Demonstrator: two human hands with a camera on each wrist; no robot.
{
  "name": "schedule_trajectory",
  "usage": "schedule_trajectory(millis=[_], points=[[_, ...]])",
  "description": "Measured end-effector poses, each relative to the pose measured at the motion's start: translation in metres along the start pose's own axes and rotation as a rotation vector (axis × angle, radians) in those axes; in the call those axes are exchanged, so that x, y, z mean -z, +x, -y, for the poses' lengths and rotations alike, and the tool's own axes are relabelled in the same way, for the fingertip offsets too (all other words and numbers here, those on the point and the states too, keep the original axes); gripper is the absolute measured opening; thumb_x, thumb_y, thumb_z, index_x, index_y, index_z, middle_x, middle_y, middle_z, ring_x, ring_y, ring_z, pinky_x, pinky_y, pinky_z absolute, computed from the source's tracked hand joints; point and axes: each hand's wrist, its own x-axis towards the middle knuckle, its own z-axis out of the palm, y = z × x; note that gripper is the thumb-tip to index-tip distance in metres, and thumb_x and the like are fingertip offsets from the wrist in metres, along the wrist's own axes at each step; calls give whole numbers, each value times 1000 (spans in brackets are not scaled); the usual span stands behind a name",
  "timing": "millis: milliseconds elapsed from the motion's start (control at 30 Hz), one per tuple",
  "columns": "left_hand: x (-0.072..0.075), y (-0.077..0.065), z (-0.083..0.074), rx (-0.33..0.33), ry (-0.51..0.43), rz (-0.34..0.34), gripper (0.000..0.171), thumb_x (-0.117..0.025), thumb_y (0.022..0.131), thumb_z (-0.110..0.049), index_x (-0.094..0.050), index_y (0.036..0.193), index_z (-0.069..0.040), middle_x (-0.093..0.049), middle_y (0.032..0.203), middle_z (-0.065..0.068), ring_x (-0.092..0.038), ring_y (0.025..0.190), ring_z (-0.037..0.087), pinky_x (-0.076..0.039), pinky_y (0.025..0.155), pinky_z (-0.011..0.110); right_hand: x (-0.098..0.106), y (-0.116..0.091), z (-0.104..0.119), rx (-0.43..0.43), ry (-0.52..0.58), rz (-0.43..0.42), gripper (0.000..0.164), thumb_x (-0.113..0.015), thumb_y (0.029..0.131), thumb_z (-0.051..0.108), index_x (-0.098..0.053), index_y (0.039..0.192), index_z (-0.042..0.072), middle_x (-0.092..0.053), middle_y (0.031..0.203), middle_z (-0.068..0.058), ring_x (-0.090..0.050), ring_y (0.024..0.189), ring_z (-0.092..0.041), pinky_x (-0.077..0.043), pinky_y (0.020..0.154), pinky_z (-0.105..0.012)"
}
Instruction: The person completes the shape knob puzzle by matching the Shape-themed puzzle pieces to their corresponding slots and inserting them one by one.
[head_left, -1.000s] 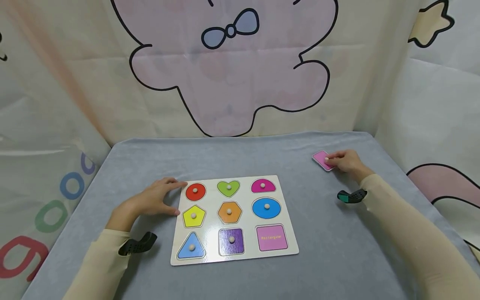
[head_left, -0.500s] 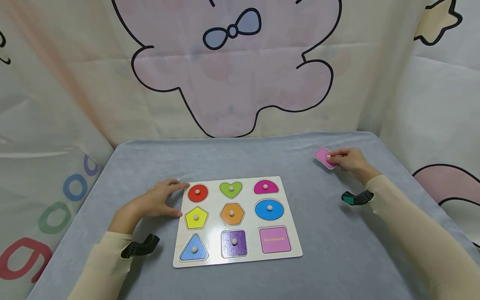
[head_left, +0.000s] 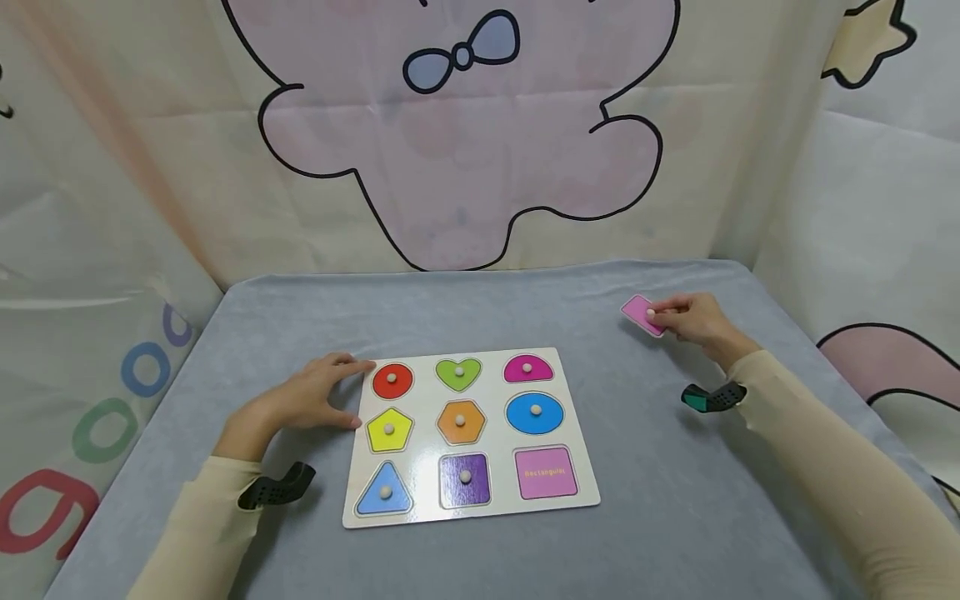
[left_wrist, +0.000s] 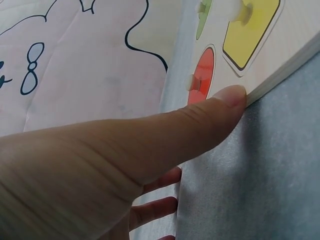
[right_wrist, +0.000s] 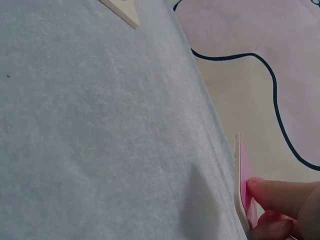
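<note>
A white shape puzzle board (head_left: 495, 517) lies on the grey cloth, its knobbed pieces sitting in their recesses. Only the bottom right recess (head_left: 546, 473), marked "Rectangular", shows no piece. My left hand (head_left: 300, 400) touches the board's left edge with the thumb and index finger, fingers spread. In the left wrist view the thumb (left_wrist: 200, 122) presses at that edge, beside the red circle (left_wrist: 202, 75). Toward the table's back right, my right hand (head_left: 697, 323) pinches a pink rectangle puzzle piece (head_left: 637, 310) by its knob. The right wrist view shows this piece (right_wrist: 239, 175) tilted, its shadow on the cloth.
Grey cloth (head_left: 480, 312) covers the table, with its far edge against a printed curtain (head_left: 465, 150). More curtain hangs at both sides. Black bands (head_left: 277, 487) sit at the wrists. A board corner (right_wrist: 127, 12) shows in the right wrist view.
My right hand has raised the pink rectangle puzzle piece slightly off the cloth. The left hand stays at the board's edge. The head view shifts a little.
</note>
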Motion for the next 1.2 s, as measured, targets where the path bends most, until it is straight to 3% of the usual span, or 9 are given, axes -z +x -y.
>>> schedule_trajectory(millis=[500, 700, 1200], points=[[2, 1, 2, 12, 1, 8, 88, -87, 77, -41, -46, 152, -18, -37, 154, 28, -35, 139, 51, -37, 107, 73, -1, -9, 4, 50, 18, 63, 55, -68, 98, 32, -57, 136, -7, -60, 73, 16, -49, 69, -5, -44, 62, -25], [3, -2, 1, -6, -9, 8, 90, -87, 76, -43, -46, 152, -17, -39, 153, 29, -36, 137, 51, -38, 107, 73, -5, -13, 12, 71, -33, 78, 58, -71, 95, 39, -61, 134, -3, -58, 75, 14, -51, 75, -8, -47, 66, -25], [3, -2, 3, -15, -2, 9, 89, -87, 76, -43, -47, 151, -16, -39, 152, 29, -38, 136, 51, -39, 106, 72, -24, -27, 18, 145, -41, 117, 45, -74, 94, 29, -67, 125, -3, -52, 74, 6, -49, 70, -9, -45, 60, -24]])
